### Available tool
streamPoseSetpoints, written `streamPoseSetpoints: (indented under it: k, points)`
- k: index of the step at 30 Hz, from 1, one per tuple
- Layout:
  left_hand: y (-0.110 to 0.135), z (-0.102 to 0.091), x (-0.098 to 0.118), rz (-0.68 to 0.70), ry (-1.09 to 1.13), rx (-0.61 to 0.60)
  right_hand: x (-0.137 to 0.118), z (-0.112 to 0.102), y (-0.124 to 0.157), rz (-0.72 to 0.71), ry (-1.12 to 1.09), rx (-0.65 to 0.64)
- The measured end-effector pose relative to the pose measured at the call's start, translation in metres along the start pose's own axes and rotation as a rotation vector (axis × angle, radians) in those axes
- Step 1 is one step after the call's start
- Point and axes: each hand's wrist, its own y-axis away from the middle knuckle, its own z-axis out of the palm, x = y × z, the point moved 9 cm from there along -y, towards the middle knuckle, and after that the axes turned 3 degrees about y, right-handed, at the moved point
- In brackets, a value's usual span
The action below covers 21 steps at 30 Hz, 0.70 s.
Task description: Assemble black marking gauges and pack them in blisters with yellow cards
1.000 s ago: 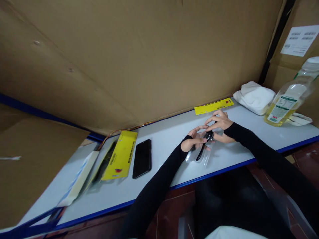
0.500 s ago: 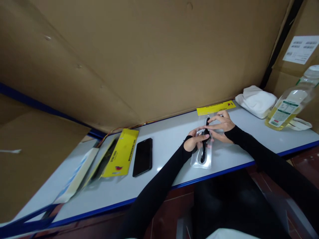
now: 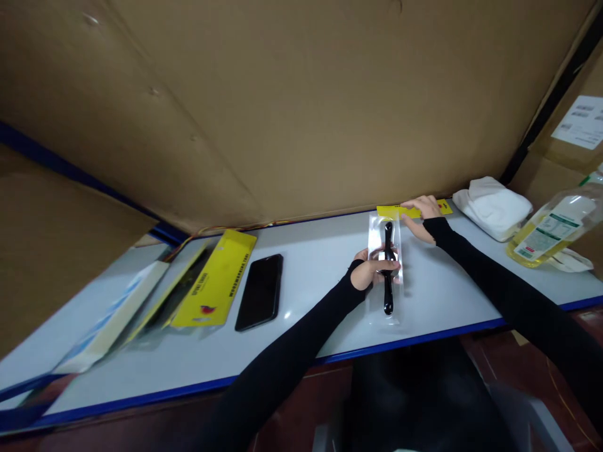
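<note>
My left hand [image 3: 372, 271] is closed around the middle of a clear plastic pack [image 3: 385, 233] that holds a long black tool [image 3: 388, 295], keeping it just above the white table [image 3: 311, 282]. My right hand [image 3: 421, 209] reaches to the back of the table and rests its fingers on a yellow card [image 3: 443, 206] by the cardboard wall; the fingers lie fairly flat on it. Both arms wear black sleeves.
A black phone [image 3: 259, 291] lies left of the pack, with a yellow packaged item [image 3: 214, 281] and more flat packs [image 3: 113, 317] further left. At the right stand a folded white cloth [image 3: 494, 199] and a bottle of yellow oil [image 3: 549, 227]. Cardboard walls close off the back.
The black tool now sits inside the clear pack, held by my left hand alone. My right hand has left the pack and moved back to the yellow card.
</note>
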Motion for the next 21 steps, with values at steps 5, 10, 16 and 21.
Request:
streamPoseSetpoints:
  k: [5, 10, 16, 21]
  points:
    - [-0.009, -0.006, 0.0, 0.022, 0.093, -0.002, 0.029, 0.01, -0.013, 0.092, 0.024, -0.066]
    - [-0.008, -0.011, -0.001, -0.013, 0.152, 0.024, 0.022, 0.0, -0.003, 0.02, -0.13, -0.052]
    - [-0.004, -0.009, -0.008, -0.08, 0.284, -0.022, 0.04, 0.031, -0.003, -0.005, 0.226, -0.183]
    - [-0.008, -0.008, -0.002, -0.085, 0.38, -0.097, 0.057, 0.042, -0.007, 0.068, 0.372, -0.284]
